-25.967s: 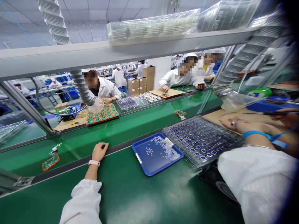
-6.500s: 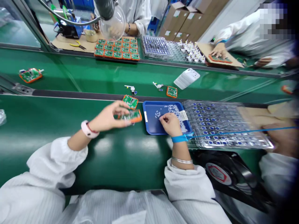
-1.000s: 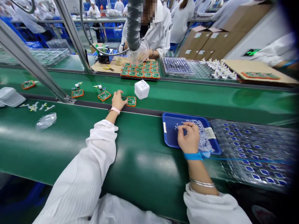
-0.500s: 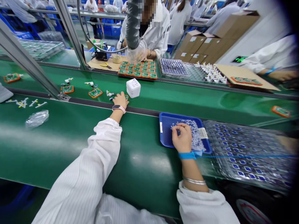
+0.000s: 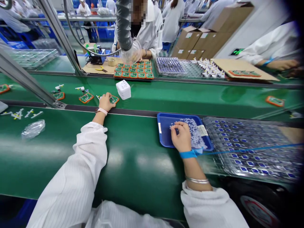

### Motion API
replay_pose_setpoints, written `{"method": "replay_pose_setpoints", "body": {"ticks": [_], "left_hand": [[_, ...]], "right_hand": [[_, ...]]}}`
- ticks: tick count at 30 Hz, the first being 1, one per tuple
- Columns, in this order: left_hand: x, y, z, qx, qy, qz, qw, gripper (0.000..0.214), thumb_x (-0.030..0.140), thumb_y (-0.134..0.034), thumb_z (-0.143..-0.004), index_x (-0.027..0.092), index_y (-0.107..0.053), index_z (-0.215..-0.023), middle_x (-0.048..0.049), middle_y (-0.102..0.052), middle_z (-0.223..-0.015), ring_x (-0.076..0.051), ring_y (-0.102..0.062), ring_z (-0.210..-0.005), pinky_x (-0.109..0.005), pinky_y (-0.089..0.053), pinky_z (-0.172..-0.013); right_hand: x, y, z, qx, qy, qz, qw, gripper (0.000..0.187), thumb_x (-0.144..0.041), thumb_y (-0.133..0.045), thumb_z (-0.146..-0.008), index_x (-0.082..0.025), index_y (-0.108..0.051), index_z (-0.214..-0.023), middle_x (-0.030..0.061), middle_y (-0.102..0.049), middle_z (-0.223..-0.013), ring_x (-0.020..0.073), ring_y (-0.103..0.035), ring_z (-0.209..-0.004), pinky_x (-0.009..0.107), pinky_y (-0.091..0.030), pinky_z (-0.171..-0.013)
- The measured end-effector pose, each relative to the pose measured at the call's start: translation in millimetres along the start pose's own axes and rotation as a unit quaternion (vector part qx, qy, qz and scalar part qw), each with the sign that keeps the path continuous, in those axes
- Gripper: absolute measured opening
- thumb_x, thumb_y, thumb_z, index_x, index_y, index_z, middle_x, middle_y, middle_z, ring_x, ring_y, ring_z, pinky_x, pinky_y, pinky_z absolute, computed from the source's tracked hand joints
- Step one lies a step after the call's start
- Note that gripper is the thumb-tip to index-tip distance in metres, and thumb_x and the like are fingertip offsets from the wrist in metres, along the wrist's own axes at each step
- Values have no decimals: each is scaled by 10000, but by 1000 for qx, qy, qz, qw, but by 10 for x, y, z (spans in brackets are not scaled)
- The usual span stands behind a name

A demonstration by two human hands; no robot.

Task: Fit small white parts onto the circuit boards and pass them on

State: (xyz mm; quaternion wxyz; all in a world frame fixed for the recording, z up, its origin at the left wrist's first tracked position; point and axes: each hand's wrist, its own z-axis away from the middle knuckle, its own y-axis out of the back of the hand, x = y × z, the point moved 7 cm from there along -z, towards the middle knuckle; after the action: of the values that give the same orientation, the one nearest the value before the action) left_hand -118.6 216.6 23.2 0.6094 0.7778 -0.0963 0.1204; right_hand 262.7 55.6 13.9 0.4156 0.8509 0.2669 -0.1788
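My left hand (image 5: 106,103) reaches onto the green conveyor belt. Its thumb and fingers close around the edges of an orange-framed green circuit board (image 5: 114,99), partly hiding it. Just right of that board stands a stack of white square covers (image 5: 123,90). At the other side, my right hand (image 5: 181,136) is held over a blue tray (image 5: 163,143) of small whitish translucent pieces (image 5: 196,134). Its thumb and fingertips are pinched together near the pieces; whatever is between them is too small to make out.
More circuit boards (image 5: 86,98) ride on the belt to the left. A clear plastic bag (image 5: 33,129) and white connector parts (image 5: 17,114) lie left on the bench. Clear trays of blue-marked parts (image 5: 249,148) are at right, crossed by a blue cord (image 5: 251,148). A co-worker (image 5: 152,28) sits opposite.
The view has shifted slightly. My left hand has moved left with the circuit board, and more of the board shows. The right hand stays pinched over the blue tray.
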Motion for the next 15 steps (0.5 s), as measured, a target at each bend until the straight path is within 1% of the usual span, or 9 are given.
{"method": "replay_pose_setpoints", "body": {"ticks": [2,4,6,8,10,12,13,15], "left_hand": [[-63,20,-19,8,12,-7,1000,519,303,-701,-600,183,-474,-1051,-110,-533,-1064,-300,-533,-1015,-375,-439,-817],[-191,59,-27,17,28,-11,999,519,293,-709,-583,183,-478,-1035,-114,-528,-1060,-312,-526,-1017,-390,-436,-822],[-391,141,-4,33,46,-11,998,509,281,-723,-567,181,-482,-1005,-107,-535,-1028,-313,-526,-1007,-397,-434,-825],[-630,256,50,56,62,10,996,495,285,-747,-554,176,-484,-959,-81,-549,-958,-285,-541,-957,-383,-435,-820],[-846,389,115,87,75,63,991,482,321,-767,-552,177,-480,-911,-39,-552,-872,-238,-555,-877,-360,-439,-810],[-996,510,174,131,92,135,978,482,342,-783,-536,182,-470,-867,-7,-536,-808,-200,-555,-812,-347,-442,-801],[-1040,544,194,149,103,185,966,482,332,-787,-525,185,-461,-848,3,-523,-788,-188,-553,-796,-346,-444,-798],[-1052,532,209,150,120,300,934,474,302,-779,-520,187,-431,-821,16,-494,-760,-168,-554,-771,-347,-459,-776]], "right_hand": [[-2,8,5,1,0,-1,1000,116,-241,-487,-798,-176,-546,-722,115,-543,-928,236,-522,-933,434,-442,-840],[-8,12,9,0,0,-4,1000,111,-236,-486,-798,-178,-545,-725,111,-541,-927,233,-521,-935,437,-436,-850],[-12,8,8,-4,-1,-8,1000,105,-231,-485,-797,-181,-544,-726,106,-539,-923,231,-520,-936,436,-433,-855],[-15,-4,0,-9,-2,-11,1000,101,-227,-487,-794,-182,-543,-724,104,-539,-918,230,-519,-936,433,-433,-851],[-14,-15,-10,-11,0,-13,1000,99,-224,-489,-790,-183,-543,-719,104,-540,-911,231,-519,-933,432,-432,-851],[-9,-20,-17,-10,3,-12,1000,100,-224,-491,-787,-183,-541,-711,104,-542,-904,233,-519,-928,435,-429,-853],[-4,-20,-18,-8,3,-11,1000,101,-225,-492,-786,-184,-539,-707,105,-543,-903,234,-520,-925,436,-430,-851],[11,-18,-16,-4,1,-8,1000,103,-228,-492,-785,-183,-539,-705,106,-544,-903,236,-520,-920,438,-435,-840]]}}
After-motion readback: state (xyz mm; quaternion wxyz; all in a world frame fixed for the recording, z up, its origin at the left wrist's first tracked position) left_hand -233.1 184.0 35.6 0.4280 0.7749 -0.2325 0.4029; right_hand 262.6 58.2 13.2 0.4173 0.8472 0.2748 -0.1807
